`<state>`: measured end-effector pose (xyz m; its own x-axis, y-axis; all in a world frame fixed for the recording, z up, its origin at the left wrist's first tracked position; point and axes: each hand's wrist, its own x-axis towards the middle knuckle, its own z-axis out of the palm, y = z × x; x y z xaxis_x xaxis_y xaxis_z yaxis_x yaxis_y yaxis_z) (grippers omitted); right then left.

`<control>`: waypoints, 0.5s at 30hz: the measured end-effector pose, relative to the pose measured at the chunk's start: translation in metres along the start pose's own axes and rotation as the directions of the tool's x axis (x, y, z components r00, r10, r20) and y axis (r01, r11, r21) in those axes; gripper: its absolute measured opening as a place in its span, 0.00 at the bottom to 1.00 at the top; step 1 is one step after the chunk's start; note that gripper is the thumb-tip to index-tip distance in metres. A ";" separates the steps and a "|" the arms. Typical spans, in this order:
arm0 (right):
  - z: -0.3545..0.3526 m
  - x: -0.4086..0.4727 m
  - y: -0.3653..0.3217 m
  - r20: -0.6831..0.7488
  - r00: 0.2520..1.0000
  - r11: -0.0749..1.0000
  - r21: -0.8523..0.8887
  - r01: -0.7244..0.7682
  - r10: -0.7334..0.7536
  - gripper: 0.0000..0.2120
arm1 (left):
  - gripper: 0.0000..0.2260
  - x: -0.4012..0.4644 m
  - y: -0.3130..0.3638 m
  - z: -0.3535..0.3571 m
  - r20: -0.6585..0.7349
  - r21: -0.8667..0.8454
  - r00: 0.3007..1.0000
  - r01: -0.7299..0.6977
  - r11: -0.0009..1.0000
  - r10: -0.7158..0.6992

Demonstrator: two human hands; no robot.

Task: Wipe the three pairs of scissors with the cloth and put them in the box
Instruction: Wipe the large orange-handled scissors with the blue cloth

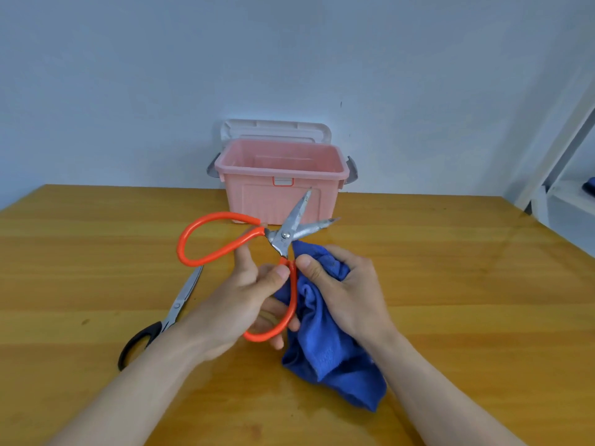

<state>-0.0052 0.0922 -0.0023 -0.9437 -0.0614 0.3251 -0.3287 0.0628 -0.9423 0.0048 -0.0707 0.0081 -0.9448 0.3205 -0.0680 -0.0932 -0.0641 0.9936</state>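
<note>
Left hand (248, 304) grips orange scissors (257, 249), blades splayed; right hand (341, 291) bunches blue cloth (325, 342); wiping underway; next likely rub blades, drop in pink box (280, 165) at table's far edge

The lower handle of the black scissors (167, 317) is hidden behind the left forearm. Part of the blue cloth (325, 342) is covered by the right hand (347, 291). At 3 o'clock, a dark blue object (590, 185) is cut off, possibly on a shelf.
</note>
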 end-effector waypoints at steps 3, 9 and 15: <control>-0.004 0.002 -0.002 -0.098 0.995 1.000 -0.013 0.008 -0.009 0.09 | 0.30 0.004 0.001 -0.011 -0.050 -0.050 0.998 -0.028 0.998 0.026; -0.004 0.000 -0.001 -0.101 0.994 0.999 -0.038 0.033 -0.037 0.07 | 0.27 0.006 0.000 -0.012 -0.136 0.038 0.989 -0.048 0.998 0.053; 0.002 -0.004 0.006 -0.052 0.994 0.979 -0.189 0.081 -0.093 0.06 | 0.22 0.001 0.004 -0.006 -0.185 0.203 0.980 -0.029 0.979 0.068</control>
<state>-0.0031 0.0913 -0.0091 -0.9098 -0.0150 0.4148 -0.4055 0.2448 -0.8807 0.0016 -0.0763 0.0118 -0.9907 0.1352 -0.0159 0.0003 0.1195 0.9928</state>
